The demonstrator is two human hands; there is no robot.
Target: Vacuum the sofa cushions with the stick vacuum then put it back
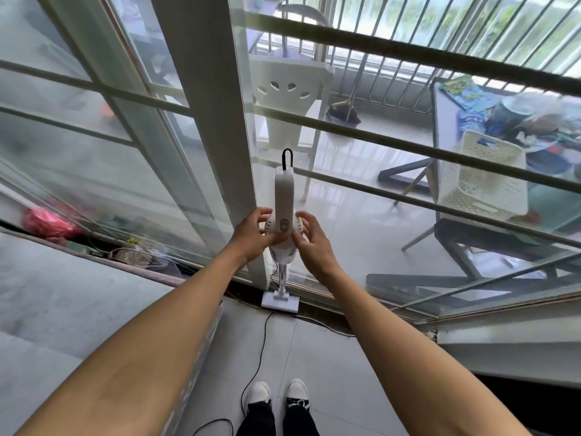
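Sofa (63, 309) lay far left of fingers. Left hand (251, 236) cupped vacuum (284, 209) body, fingers curled on its left side. Vacuum stood upright between hands, against door frame (213, 121), head on floor below. Right hand (309, 239) fingers spread, tips touching right side.
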